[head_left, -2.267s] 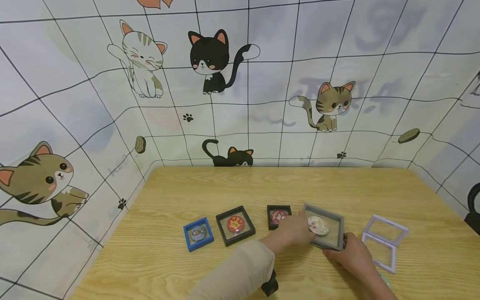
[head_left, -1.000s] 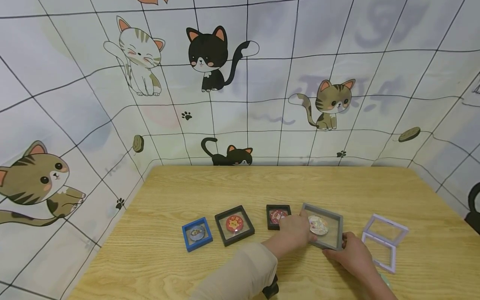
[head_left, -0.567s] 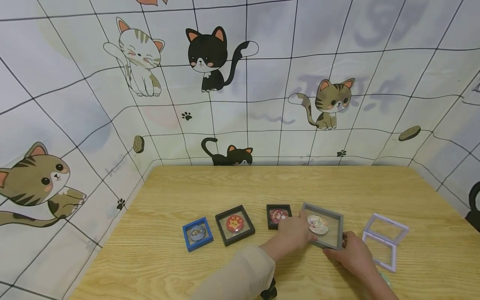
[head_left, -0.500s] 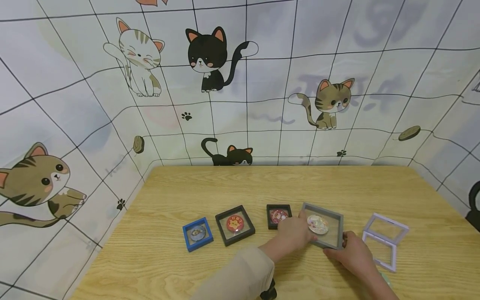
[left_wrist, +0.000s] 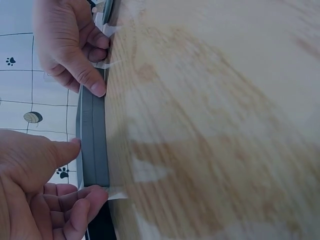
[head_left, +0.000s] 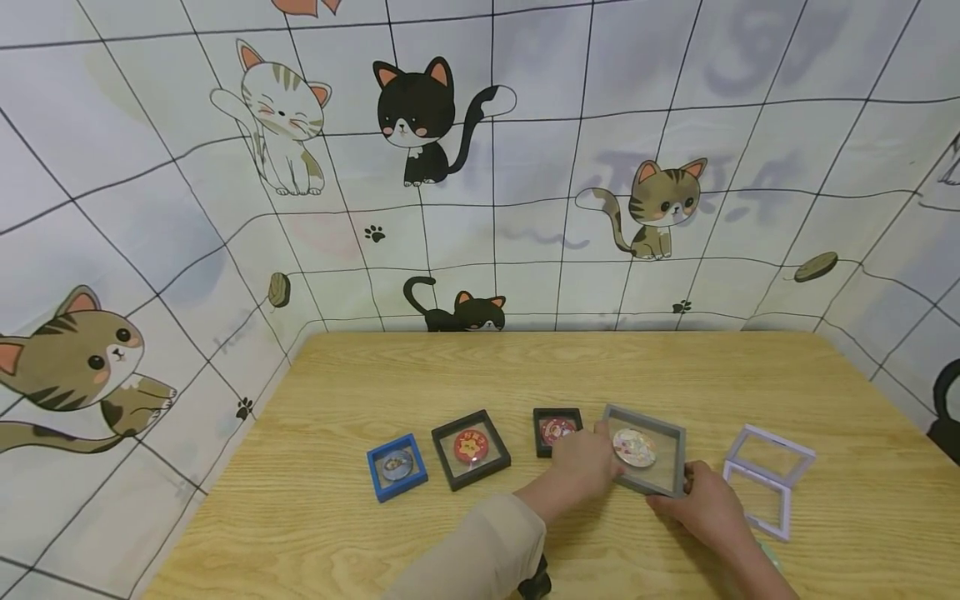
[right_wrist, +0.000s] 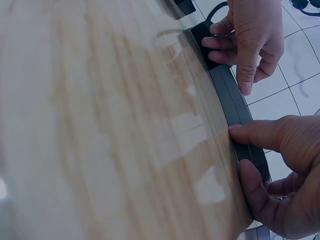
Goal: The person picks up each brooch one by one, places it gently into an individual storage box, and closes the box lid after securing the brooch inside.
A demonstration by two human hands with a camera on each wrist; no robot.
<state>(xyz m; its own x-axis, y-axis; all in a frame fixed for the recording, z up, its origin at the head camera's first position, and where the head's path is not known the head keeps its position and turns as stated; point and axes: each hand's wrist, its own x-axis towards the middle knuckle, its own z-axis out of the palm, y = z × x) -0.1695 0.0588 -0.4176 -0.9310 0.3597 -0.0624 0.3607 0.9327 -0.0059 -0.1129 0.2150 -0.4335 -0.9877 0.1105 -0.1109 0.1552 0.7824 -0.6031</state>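
A grey suspension display frame [head_left: 663,471] lies on the table, holding a round cream badge [head_left: 634,448] behind its clear film. My right hand [head_left: 705,508] grips the frame's near right corner, its thumb and a fingertip along the front side in the right wrist view. At the left side is my left hand [head_left: 581,467], its fingers loosely spread. In the left wrist view the left thumb's tip is close at the top edge of the grey frame [left_wrist: 95,140], and the fingers are by its corner. A small black frame [head_left: 557,410] with a red badge is partly behind the left hand.
Farther left lie a larger black frame [head_left: 460,482] with a red badge and a blue frame [head_left: 381,495] with a bluish badge. An unfolded lilac frame [head_left: 783,512] lies at the right. A cat-patterned cloth [head_left: 540,292] hangs behind the table.
The left hand has drawn slightly left, so its fingertips overlap the grey frame less. The right hand and all the frames have stayed in place.
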